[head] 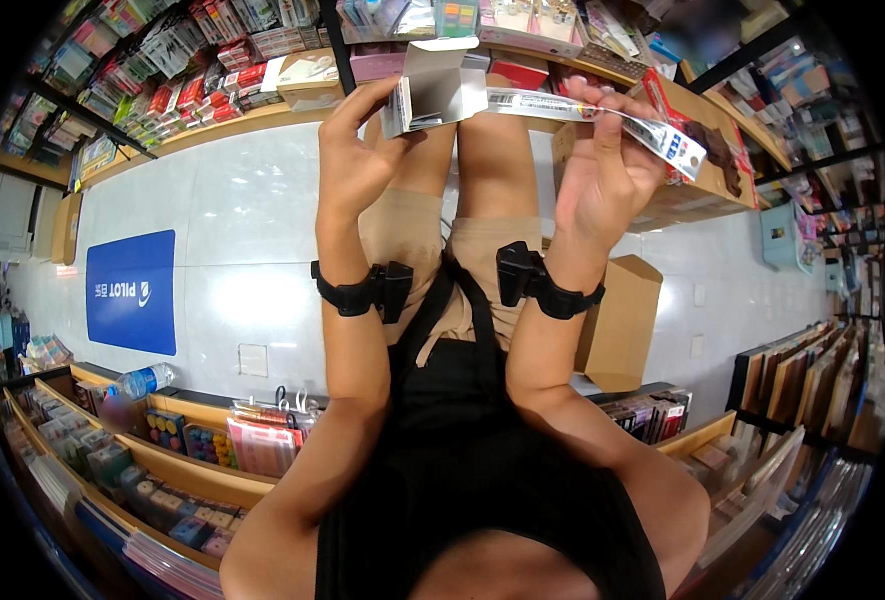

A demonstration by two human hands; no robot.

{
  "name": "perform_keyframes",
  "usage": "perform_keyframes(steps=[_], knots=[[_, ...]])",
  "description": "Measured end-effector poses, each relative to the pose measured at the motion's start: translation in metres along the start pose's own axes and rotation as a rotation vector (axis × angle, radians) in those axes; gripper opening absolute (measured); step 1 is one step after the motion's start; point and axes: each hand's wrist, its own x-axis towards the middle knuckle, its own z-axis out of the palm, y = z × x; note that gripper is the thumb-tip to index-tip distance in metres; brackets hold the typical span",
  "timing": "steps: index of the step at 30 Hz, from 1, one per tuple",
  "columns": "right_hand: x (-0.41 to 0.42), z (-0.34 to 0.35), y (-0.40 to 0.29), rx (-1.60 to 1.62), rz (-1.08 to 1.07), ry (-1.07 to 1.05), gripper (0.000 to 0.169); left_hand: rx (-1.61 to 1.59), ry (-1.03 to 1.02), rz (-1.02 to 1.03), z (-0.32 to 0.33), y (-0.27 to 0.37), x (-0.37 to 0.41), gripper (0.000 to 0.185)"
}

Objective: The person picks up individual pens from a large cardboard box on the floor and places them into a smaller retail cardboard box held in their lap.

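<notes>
My left hand (356, 142) grips a small open carton (442, 94) by its left side. The carton's flap stands up and its pale grey inside faces me; a thin edge shows at its lower lip. My right hand (611, 157) pinches slim silvery packets between thumb and fingers. One flat packet (536, 103) bears a printed code and reaches left to the carton's right edge. On the right, a shiny packet end (682, 150) with blue print sticks out past my fingers. Whether these are two packets or one bent packet, I cannot tell.
Shelves of boxed stationery (217, 82) line the far side. A large cardboard box (682, 180) stands beyond my right hand, and an open brown carton (622, 322) sits on the floor near my right forearm. A blue mat (131, 292) and a plastic bottle (146, 381) are at left.
</notes>
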Motion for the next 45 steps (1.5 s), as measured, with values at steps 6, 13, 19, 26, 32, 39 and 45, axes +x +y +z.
perform_keyframes(steps=[6,13,19,26,32,39,45], knots=[[-0.003,0.006,-0.029,-0.147,-0.220,0.030,0.034,0.099,-0.015,0.063,-0.002,0.004,0.003,0.050],[-0.005,0.016,-0.038,-0.342,-0.231,-0.118,0.037,0.121,-0.008,0.132,0.005,0.019,0.005,0.048],[-0.005,0.023,-0.036,-0.542,-0.117,-0.272,0.020,0.110,-0.031,0.138,0.009,0.027,0.006,0.049],[-0.008,0.029,-0.030,-0.826,0.017,-0.429,0.018,0.115,-0.066,0.152,0.013,0.031,0.005,0.052],[-0.012,0.028,-0.020,-0.732,0.067,-0.308,0.016,0.102,-0.070,0.147,0.014,0.029,0.004,0.053],[-0.013,0.031,-0.019,-0.850,0.138,-0.362,0.014,0.131,-0.068,0.169,0.015,0.030,0.003,0.054],[-0.010,0.032,-0.027,-0.951,0.166,-0.393,0.015,0.132,-0.059,0.172,0.013,0.026,0.004,0.055]])
